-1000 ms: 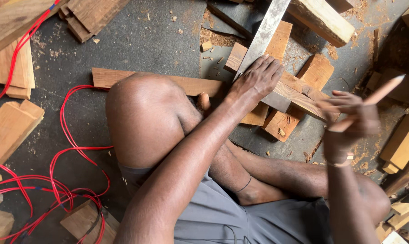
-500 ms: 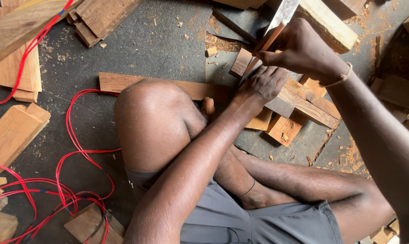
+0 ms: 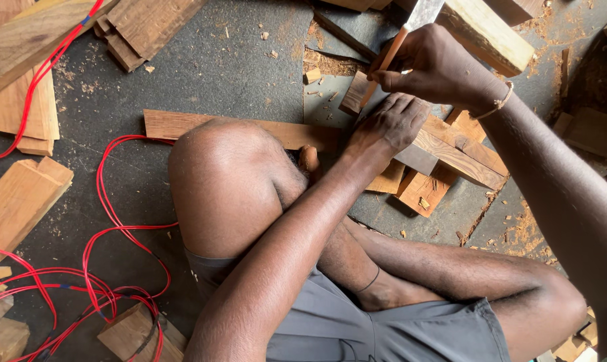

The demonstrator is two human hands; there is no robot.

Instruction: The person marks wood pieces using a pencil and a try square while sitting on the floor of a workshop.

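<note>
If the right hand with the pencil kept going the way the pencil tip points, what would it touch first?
The right hand holds a pencil angled down-left. Its tip looks already at the small wood block beside the left hand, so probably that block, though depth is unclear.

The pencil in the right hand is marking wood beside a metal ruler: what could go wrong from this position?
1. The left hand alone presses the metal ruler down; if it slides, the pencil line may come out crooked.
2. The right hand works right above the left fingers, so a slip could poke them.
3. The marked wooden block lies across loose offcuts and might rock.
</note>
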